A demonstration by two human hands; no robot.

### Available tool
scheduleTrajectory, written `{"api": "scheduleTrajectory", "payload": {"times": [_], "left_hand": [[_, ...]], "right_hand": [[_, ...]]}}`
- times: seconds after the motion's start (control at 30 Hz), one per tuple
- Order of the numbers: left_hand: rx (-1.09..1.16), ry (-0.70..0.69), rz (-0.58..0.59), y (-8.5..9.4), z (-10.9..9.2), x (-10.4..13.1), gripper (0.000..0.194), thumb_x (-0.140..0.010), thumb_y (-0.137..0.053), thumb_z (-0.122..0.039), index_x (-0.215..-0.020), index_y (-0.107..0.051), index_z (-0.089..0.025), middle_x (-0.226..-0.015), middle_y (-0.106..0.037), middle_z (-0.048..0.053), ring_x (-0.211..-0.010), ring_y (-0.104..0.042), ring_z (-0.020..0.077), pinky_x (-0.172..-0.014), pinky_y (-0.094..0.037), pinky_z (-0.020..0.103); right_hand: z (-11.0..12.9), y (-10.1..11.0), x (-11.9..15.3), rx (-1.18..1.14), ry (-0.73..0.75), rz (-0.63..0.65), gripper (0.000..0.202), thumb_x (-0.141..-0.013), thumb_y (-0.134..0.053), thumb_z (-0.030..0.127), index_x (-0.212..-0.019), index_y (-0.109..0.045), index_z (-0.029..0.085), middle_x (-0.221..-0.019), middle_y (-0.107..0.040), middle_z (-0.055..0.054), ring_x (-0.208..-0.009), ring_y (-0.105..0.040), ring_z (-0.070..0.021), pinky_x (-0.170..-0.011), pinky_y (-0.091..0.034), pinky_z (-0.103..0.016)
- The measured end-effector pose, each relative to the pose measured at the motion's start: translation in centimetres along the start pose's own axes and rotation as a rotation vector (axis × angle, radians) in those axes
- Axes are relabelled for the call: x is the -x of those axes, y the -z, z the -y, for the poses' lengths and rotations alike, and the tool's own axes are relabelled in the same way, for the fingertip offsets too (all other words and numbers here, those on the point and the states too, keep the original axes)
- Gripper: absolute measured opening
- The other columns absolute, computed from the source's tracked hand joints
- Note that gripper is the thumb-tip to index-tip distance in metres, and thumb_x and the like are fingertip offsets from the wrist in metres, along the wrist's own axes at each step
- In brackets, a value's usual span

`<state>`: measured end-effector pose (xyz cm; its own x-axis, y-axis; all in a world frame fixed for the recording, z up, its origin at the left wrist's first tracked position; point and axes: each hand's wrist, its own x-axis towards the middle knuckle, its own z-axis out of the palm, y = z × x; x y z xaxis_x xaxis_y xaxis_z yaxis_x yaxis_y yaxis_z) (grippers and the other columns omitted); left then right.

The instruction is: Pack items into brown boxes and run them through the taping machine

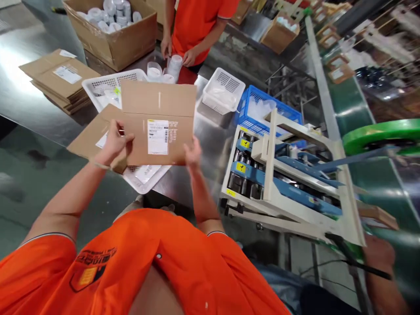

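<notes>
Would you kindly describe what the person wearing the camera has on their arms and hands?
Both arms are bare below short orange sleeves edged with a thin dark and white trim. The left hand and right hand wear no gloves; a thin band circles the left wrist.

A shiny steel table (pixel 29 109) catches glare on its left part; below it lies a dull green floor (pixel 39 188), and a green conveyor belt (pixel 348 105) runs along the right.

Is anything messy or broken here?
Nothing looks broken or spilled. The left hand and right hand hold a flat cardboard box over a white basket. Another flat box lies crooked under it, hanging past the table edge.
</notes>
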<state>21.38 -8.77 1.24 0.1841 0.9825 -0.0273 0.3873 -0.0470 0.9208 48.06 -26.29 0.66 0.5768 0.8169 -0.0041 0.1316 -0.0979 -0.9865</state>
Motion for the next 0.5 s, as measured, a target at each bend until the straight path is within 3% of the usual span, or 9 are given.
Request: {"api": "scheduleTrajectory", "payload": {"times": [0.07, 0.13, 0.2, 0.23, 0.3, 0.37, 0.5], "left_hand": [[0.026, -0.165, 0.002, -4.4, -2.6, 4.0, 0.067, -0.09, -0.084, -0.057, -0.132, -0.046, -0.023, -0.116, -0.062, 0.005, -0.107, -0.063, 0.0218, -0.103, -0.062, 0.054], [-0.035, -0.377, -0.085, -8.9, -5.7, 8.2, 0.067, -0.092, -0.08, -0.054, -0.142, -0.049, -0.023, -0.136, -0.061, 0.013, -0.13, -0.062, 0.0318, -0.113, -0.057, 0.058], [-0.108, -0.632, -0.093, -13.4, -9.1, 11.6, 0.061, -0.099, -0.073, -0.052, -0.147, -0.051, -0.021, -0.149, -0.059, 0.018, -0.149, -0.054, 0.0367, -0.127, -0.045, 0.062], [-0.152, -0.751, -0.035, -15.5, -10.8, 12.8, 0.059, -0.101, -0.07, -0.051, -0.148, -0.053, -0.02, -0.153, -0.059, 0.02, -0.155, -0.05, 0.0376, -0.132, -0.038, 0.063], [-0.271, -0.912, 0.165, -19.6, -13.8, 14.0, 0.056, -0.103, -0.069, -0.051, -0.149, -0.059, -0.02, -0.161, -0.058, 0.02, -0.163, -0.041, 0.039, -0.136, -0.028, 0.064], [-0.424, -0.945, 0.426, -23.1, -16.0, 14.1, 0.05, -0.103, -0.071, -0.05, -0.145, -0.068, -0.022, -0.159, -0.064, 0.018, -0.162, -0.044, 0.0392, -0.134, -0.028, 0.062], [-0.635, -0.681, 0.919, -27.5, -17.4, 13.2, 0.025, -0.105, -0.068, -0.041, -0.114, -0.084, -0.025, -0.115, -0.084, 0.01, -0.123, -0.072, 0.0298, -0.114, -0.046, 0.041]], "right_hand": [[2.7, 9.1, 0.0, 0.15, 0.126, -0.112, 0.052, -0.094, -0.067, 0.035, -0.143, -0.062, 0.017, -0.125, -0.08, -0.011, -0.114, -0.074, -0.0264, -0.106, -0.06, -0.042], [4.9, 18.2, 1.3, 0.423, 0.221, -0.207, 0.044, -0.095, -0.067, 0.038, -0.134, -0.068, 0.018, -0.116, -0.08, -0.01, -0.109, -0.073, -0.0276, -0.1, -0.059, -0.04], [5.8, 25.4, 3.4, 0.734, 0.236, -0.249, 0.039, -0.097, -0.064, 0.039, -0.129, -0.073, 0.019, -0.105, -0.08, -0.008, -0.101, -0.073, -0.0282, -0.092, -0.057, -0.037], [5.7, 28.0, 4.5, 0.873, 0.225, -0.242, 0.036, -0.098, -0.062, 0.038, -0.127, -0.075, 0.02, -0.1, -0.079, -0.008, -0.097, -0.072, -0.0281, -0.088, -0.055, -0.036], [4.2, 31.2, 6.3, 1.076, 0.202, -0.173, 0.033, -0.098, -0.06, 0.032, -0.123, -0.079, 0.02, -0.095, -0.079, -0.008, -0.092, -0.071, -0.0275, -0.081, -0.051, -0.033], [1.4, 32.6, 7.6, 1.171, 0.205, -0.074, 0.032, -0.098, -0.058, 0.027, -0.118, -0.081, 0.02, -0.095, -0.081, -0.01, -0.089, -0.071, -0.0265, -0.076, -0.048, -0.031], [-4.3, 34.8, 8.5, 1.156, 0.305, 0.037, 0.033, -0.102, -0.054, 0.029, -0.111, -0.084, 0.019, -0.097, -0.083, -0.012, -0.087, -0.073, -0.026, -0.072, -0.049, -0.031]]}}
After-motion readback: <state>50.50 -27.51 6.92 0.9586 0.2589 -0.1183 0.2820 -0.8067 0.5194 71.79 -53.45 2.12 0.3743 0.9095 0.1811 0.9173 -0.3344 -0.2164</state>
